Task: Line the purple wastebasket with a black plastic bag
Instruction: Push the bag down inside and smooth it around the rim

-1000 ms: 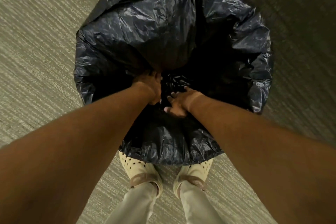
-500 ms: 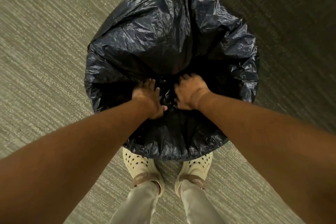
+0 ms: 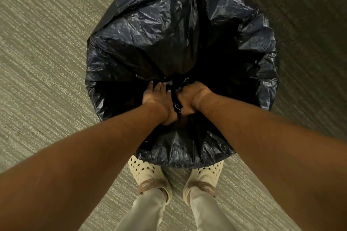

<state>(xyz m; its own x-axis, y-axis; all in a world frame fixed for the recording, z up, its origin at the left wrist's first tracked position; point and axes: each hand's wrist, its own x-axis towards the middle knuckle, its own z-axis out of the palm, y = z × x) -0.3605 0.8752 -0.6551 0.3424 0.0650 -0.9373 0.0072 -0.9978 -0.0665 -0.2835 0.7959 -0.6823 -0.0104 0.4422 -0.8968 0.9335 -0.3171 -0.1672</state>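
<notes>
A glossy black plastic bag [image 3: 169,30] drapes over the whole top and sides of the wastebasket, whose purple body is hidden under it. Both hands meet at the bag's middle, where the plastic is gathered into a bunch. My left hand [image 3: 159,99] lies knuckles-up on the plastic with its fingers pressed into the gather. Close beside it, my right hand [image 3: 191,97] is curled around the bunched strip of bag. The bag's loose edge hangs near my feet.
Grey-beige striped carpet [image 3: 47,65] surrounds the bin on all sides. My two feet in cream perforated clogs [image 3: 148,176] stand right against the bin's near side, partly under the bag's edge.
Both hands have come closer together at the bag's centre. My right hand went from open, palm-side up, to a fist on the gathered plastic.
</notes>
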